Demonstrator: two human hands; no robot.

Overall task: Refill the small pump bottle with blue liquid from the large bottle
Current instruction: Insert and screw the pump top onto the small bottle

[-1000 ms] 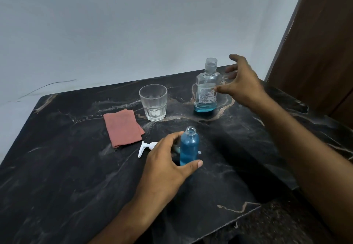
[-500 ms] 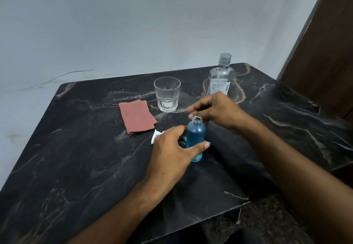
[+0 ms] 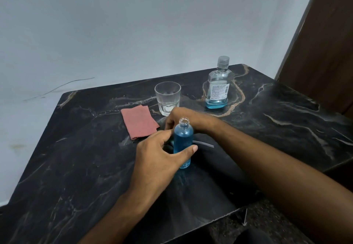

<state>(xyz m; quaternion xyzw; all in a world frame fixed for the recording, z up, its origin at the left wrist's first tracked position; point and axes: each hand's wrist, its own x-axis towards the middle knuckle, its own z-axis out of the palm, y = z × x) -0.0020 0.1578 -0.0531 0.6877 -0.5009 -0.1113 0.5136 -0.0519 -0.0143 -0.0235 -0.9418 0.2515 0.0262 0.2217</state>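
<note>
Small bottle (image 3: 182,144) upright, centre of dark marble desk (image 3: 76,167), neck open, blue liquid nearly to shoulder. L hand (image 3: 160,157) wrapped round its lower body, thumb across front. R hand (image 3: 176,118) behind bottle, fingers curled down toward desk; grip state can't tell. Thin pump tube (image 3: 203,144) lies just right of bottle. Large bottle (image 3: 218,85) capped, far right, well apart, w/ low blue level. Glass (image 3: 167,98) & pink cloth (image 3: 139,122) behind.

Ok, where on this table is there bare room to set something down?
Free: the table's near-left, below the pink cloth, and the right side past the large bottle. Crowded: the middle, around the glass, small bottle and both hands.
</note>
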